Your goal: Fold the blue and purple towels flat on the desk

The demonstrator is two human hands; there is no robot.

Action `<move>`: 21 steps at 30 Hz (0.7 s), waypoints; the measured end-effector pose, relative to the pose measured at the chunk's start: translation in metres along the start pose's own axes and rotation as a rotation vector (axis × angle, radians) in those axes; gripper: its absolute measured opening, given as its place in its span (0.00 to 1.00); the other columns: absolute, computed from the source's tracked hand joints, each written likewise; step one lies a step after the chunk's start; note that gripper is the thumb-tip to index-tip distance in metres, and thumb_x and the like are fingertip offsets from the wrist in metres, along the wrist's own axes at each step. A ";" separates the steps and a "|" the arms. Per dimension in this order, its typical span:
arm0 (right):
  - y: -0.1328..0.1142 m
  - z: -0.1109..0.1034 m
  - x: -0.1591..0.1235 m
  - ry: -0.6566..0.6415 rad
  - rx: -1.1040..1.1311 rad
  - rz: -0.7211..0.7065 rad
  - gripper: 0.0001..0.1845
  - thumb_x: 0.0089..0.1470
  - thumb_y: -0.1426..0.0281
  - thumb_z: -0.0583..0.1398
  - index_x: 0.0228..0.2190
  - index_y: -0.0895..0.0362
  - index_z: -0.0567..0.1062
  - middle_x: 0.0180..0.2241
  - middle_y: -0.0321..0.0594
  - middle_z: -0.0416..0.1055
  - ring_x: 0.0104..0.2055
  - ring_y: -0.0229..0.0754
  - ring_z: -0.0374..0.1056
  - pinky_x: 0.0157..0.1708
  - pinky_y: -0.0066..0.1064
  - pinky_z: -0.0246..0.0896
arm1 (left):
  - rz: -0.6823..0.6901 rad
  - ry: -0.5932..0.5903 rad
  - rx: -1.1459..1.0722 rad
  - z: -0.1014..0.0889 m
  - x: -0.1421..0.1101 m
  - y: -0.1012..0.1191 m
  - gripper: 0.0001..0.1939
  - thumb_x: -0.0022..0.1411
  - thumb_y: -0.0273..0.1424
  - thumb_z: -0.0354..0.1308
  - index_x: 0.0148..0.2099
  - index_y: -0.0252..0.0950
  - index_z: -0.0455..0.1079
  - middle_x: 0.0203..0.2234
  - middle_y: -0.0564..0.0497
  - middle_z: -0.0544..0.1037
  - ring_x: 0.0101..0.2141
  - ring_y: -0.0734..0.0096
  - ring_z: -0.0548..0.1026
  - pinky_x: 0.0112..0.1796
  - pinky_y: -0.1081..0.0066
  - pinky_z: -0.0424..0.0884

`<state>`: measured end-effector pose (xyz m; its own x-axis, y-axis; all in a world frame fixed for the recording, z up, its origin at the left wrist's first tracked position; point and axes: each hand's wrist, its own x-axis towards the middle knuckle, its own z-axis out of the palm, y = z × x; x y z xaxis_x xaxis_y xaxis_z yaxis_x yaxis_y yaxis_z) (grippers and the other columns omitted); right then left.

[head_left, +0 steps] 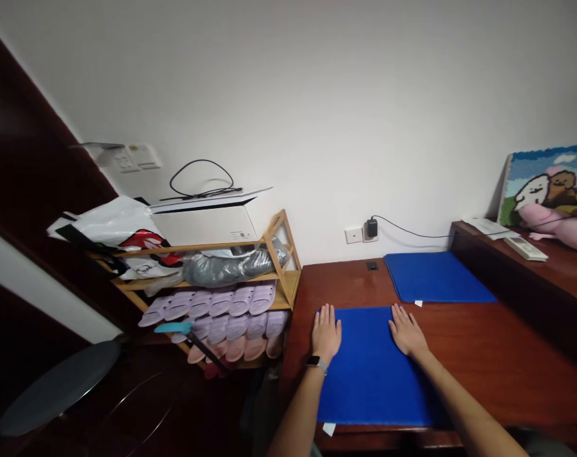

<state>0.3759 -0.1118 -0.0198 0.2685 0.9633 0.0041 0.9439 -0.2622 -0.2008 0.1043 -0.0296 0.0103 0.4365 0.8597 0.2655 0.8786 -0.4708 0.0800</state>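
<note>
A flat blue mat [369, 374] lies on the reddish-brown wooden desk [488, 355], with a small white tag at its near left corner. My left hand [326, 333] rests palm down on the mat's far left corner, fingers stretched out, a watch [315, 362] on its wrist. Over the far right corner lies my right hand [406, 330], also flat with its fingers extended. Neither hand grips anything. Farther back on the desk is a second blue piece [435, 277] that looks like a similar mat, its white tag toward me.
Left of the desk stands a wooden rack [283, 266] with several lilac and pink slippers [221, 303] and a white box [202, 225]. A black adapter [372, 227] is plugged into the wall. On the raised right shelf are a remote control [525, 248] and a pink plush toy [562, 227].
</note>
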 end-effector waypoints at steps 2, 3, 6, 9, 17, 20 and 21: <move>0.001 0.000 0.000 0.007 -0.001 0.004 0.39 0.69 0.58 0.37 0.73 0.66 0.49 0.75 0.47 0.43 0.77 0.46 0.38 0.74 0.46 0.34 | 0.108 0.021 -0.063 0.000 0.003 0.039 0.32 0.77 0.38 0.35 0.77 0.32 0.49 0.72 0.42 0.59 0.72 0.57 0.53 0.70 0.51 0.50; 0.001 -0.001 0.000 0.011 -0.003 0.000 0.38 0.69 0.59 0.37 0.73 0.66 0.49 0.75 0.47 0.43 0.77 0.46 0.38 0.74 0.46 0.34 | 0.173 0.012 -0.102 0.002 0.005 0.062 0.32 0.78 0.39 0.33 0.77 0.32 0.49 0.73 0.42 0.57 0.72 0.59 0.52 0.71 0.53 0.50; 0.004 0.000 -0.001 0.019 -0.015 -0.043 0.37 0.68 0.61 0.38 0.72 0.64 0.51 0.75 0.47 0.43 0.77 0.47 0.38 0.74 0.46 0.35 | 0.287 -0.077 -0.198 0.012 0.010 0.125 0.34 0.78 0.45 0.30 0.76 0.33 0.51 0.73 0.45 0.56 0.73 0.63 0.51 0.71 0.56 0.49; 0.006 0.002 0.000 0.024 -0.022 -0.057 0.37 0.68 0.61 0.38 0.73 0.63 0.51 0.75 0.46 0.43 0.77 0.47 0.38 0.74 0.47 0.36 | 0.252 -0.174 -0.235 0.020 0.012 0.139 0.37 0.77 0.50 0.29 0.76 0.34 0.52 0.73 0.45 0.57 0.73 0.62 0.51 0.71 0.55 0.49; -0.002 -0.010 0.001 -0.035 -0.025 0.017 0.38 0.69 0.59 0.35 0.73 0.64 0.47 0.75 0.43 0.41 0.77 0.44 0.36 0.74 0.44 0.33 | -0.068 -0.093 -0.033 0.014 -0.010 -0.014 0.34 0.77 0.45 0.37 0.77 0.36 0.49 0.73 0.43 0.56 0.72 0.54 0.51 0.69 0.49 0.52; -0.007 -0.023 0.003 -0.079 -0.040 0.023 0.38 0.69 0.60 0.37 0.73 0.65 0.47 0.75 0.43 0.41 0.77 0.44 0.37 0.74 0.44 0.32 | -0.070 -0.088 -0.009 0.010 -0.016 -0.034 0.34 0.76 0.44 0.38 0.77 0.34 0.48 0.73 0.40 0.56 0.73 0.54 0.51 0.69 0.52 0.54; -0.009 -0.027 0.002 -0.088 -0.042 0.024 0.38 0.69 0.61 0.37 0.73 0.65 0.48 0.75 0.44 0.41 0.77 0.44 0.37 0.74 0.44 0.32 | -0.072 -0.093 -0.010 0.009 -0.017 -0.034 0.35 0.76 0.44 0.38 0.77 0.32 0.48 0.73 0.39 0.55 0.73 0.54 0.51 0.69 0.52 0.54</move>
<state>0.3726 -0.1093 0.0082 0.2750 0.9575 -0.0866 0.9451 -0.2858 -0.1587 0.0692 -0.0260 -0.0058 0.3891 0.9056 0.1685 0.9064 -0.4091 0.1053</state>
